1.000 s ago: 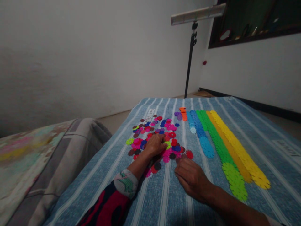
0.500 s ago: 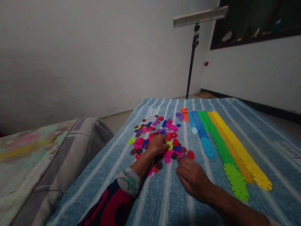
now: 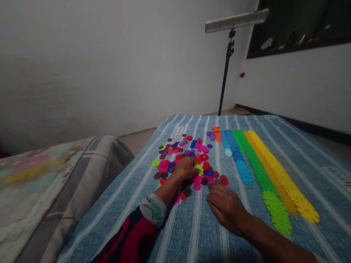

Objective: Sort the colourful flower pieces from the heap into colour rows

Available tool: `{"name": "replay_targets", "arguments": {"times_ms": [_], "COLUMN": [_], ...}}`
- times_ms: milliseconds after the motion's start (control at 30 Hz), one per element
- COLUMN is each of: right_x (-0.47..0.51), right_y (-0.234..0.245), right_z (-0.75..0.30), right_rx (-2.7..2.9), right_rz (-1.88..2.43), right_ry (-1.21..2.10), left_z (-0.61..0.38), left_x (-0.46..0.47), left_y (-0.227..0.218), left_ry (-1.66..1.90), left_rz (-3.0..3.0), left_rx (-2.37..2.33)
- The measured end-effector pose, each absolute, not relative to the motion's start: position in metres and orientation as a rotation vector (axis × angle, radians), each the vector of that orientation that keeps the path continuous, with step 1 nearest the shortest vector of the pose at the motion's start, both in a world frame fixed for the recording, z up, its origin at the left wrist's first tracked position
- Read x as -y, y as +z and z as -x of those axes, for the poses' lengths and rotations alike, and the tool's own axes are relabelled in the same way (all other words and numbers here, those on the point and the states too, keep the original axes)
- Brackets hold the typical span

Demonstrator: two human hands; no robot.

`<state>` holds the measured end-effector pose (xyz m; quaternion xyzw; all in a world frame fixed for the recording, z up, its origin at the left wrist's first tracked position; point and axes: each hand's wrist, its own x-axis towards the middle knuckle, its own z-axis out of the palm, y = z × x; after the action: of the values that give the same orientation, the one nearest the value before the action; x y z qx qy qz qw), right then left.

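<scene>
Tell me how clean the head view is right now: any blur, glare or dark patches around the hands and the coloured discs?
Head view: dim, even light, no glare; left hand and right hand at the loose discs read fairly sharp, with soft shadow beneath them; the sorted rows look strongly saturated; the bedding at the left edge is smeared; the wide-angle lens stretches the corners.

One camera is worn on the head. It is pointed forward and down, close over the blue striped cloth [image 3: 192, 233].
</scene>
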<state>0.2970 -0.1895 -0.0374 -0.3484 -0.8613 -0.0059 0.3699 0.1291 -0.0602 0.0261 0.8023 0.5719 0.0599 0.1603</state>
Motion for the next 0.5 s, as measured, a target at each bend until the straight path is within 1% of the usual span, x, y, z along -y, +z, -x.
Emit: {"name": "replay_targets", "arguments": {"times_ms": [267, 500], "right_x": [0.191, 0.190], "right_y": [-0.037, -0.035], "right_z": [-0.297, -0.299], "right_rx": [2.186, 2.142], "right_rz": [0.884, 0.874], "right_ry": [-0.031, -0.043], "left_z": [-0.131, -0.125], "left_x": [0.064, 0.056], "left_y": [0.021, 0.008], "left_ry": [0.318, 0.673], "left_rz": [-2.135, -1.834], "left_rx": [-1.599, -1.397]}}
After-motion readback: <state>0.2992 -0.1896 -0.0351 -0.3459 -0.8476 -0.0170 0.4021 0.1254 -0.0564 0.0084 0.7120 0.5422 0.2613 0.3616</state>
